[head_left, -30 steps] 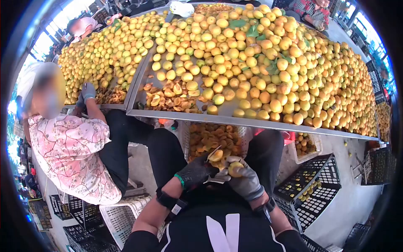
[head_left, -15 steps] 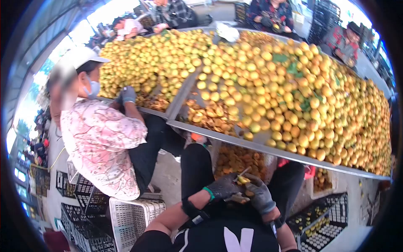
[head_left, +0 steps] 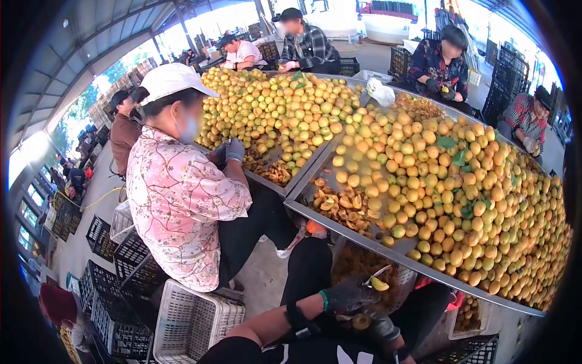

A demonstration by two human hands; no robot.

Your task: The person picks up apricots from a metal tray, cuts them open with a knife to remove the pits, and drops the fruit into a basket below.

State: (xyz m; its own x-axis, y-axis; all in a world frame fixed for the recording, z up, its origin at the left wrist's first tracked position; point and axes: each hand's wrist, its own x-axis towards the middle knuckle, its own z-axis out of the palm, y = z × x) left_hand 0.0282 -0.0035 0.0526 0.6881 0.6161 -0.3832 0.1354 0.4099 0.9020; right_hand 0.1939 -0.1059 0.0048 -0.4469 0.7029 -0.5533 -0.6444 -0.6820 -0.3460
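My left hand [head_left: 350, 295], in a dark glove with a green band at the wrist, is closed. A thin, curved metal tool [head_left: 381, 269] and a yellow piece of apricot [head_left: 379, 284] stick out at its fingertips. Just below, my right hand [head_left: 382, 327], in a grey glove, has its fingers curled around a round, brownish apricot [head_left: 362, 321]. Both hands are close together over my lap. Behind them stands a crate [head_left: 405, 285] with cut fruit inside, partly hidden by my hands and legs.
A metal-edged table [head_left: 348, 232] heaped with apricots [head_left: 448, 182] lies ahead. Cut pieces [head_left: 342, 203] gather near its edge. A co-worker in a pink floral shirt [head_left: 182, 206] sits at left, beside a white crate [head_left: 197, 321] and black crates [head_left: 115, 303]. Other people sit across the table.
My view has tilted up and turned left, showing more of the hall. The apricot piece and metal tool now stand above my left fingers, apart from my right hand, which sits lower.
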